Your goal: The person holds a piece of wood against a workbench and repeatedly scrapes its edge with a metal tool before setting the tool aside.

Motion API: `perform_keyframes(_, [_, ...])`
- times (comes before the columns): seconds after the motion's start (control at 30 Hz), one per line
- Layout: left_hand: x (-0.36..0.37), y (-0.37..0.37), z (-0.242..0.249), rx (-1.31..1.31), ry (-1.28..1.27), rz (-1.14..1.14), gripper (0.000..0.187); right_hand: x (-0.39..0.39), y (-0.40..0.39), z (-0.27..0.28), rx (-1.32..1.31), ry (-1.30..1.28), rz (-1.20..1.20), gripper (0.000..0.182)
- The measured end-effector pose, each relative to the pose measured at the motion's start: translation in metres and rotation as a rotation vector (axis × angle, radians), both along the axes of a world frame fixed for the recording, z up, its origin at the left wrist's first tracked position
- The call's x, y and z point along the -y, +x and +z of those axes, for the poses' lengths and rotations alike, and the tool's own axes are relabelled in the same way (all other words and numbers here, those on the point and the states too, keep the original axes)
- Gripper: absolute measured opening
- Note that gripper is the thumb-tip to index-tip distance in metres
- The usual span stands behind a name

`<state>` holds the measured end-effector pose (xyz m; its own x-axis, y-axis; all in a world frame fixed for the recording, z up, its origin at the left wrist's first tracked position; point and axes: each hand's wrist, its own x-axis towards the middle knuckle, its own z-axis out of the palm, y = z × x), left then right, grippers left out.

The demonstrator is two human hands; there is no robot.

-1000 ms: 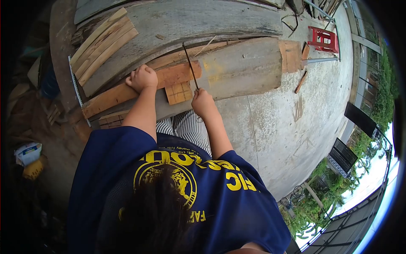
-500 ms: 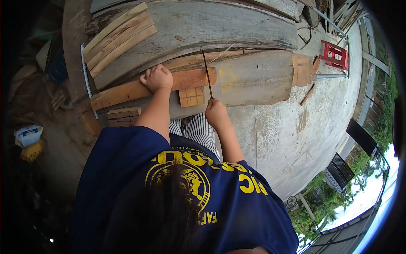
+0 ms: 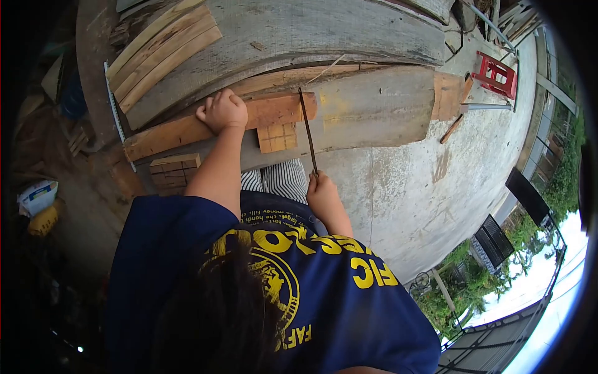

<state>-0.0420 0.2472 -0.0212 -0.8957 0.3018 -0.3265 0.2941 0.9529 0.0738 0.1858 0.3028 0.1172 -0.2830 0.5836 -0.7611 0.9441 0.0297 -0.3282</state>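
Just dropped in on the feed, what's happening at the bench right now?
A person is sawing a reddish wooden plank that lies across a rough timber bench. The left hand presses down on the plank. The right hand grips the handle end of a thin saw blade, which crosses the plank near its right end. A small scored wood block sits just below the cut.

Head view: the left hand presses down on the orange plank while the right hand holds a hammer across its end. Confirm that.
Not quite. In the head view the right hand holds a thin saw blade, not a hammer, set across the end of the orange plank. The rest stands: the left hand presses down on that plank.
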Motion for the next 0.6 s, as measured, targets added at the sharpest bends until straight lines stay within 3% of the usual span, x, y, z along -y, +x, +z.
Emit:
perform_keyframes(0.13, [0.0,-0.001,0.0,-0.01,-0.001,0.001,0.02,-0.026,-0.041,-0.052,-0.072,0.04,-0.084,0.022])
perform_keyframes(0.33, [0.0,-0.001,-0.001,0.005,-0.046,-0.023,0.021,0.005,-0.003,-0.002,-0.018,-0.025,-0.057,0.023])
perform_keyframes(0.6, [0.002,0.002,-0.006,-0.064,0.014,-0.015,0.021,-0.014,-0.046,-0.042,-0.042,0.005,-0.092,0.024])
